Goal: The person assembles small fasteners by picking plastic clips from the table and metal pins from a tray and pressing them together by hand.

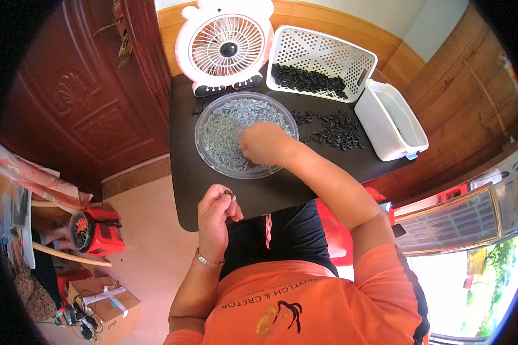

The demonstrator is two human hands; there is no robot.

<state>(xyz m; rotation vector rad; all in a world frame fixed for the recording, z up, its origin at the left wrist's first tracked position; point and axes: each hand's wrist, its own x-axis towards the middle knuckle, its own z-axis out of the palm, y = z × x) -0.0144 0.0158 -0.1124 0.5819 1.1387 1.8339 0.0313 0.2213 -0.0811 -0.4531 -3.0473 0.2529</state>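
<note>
My left hand (214, 213) is raised just off the table's front edge, thumb and fingertips pinching a small black plastic piece (229, 194). The fingers of my right hand (265, 144) are bent down into a round clear plastic tray (206, 156). Thin silvery metal pins, perhaps nails or screws, (218, 129) fill this tray in a loose heap. Those fingertips are partly hidden, so what they pinch does not show. To the right of the tray, several small black plastic pieces (338, 131) lie scattered on the dark table.
Behind the tray stands a pink and white fan (228, 50). A white perforated basket (316, 49) holds more black pieces, and a white bin (385, 144) sits at the table's right edge. On the floor at left are a red stool (106, 233) and a cardboard box (112, 316).
</note>
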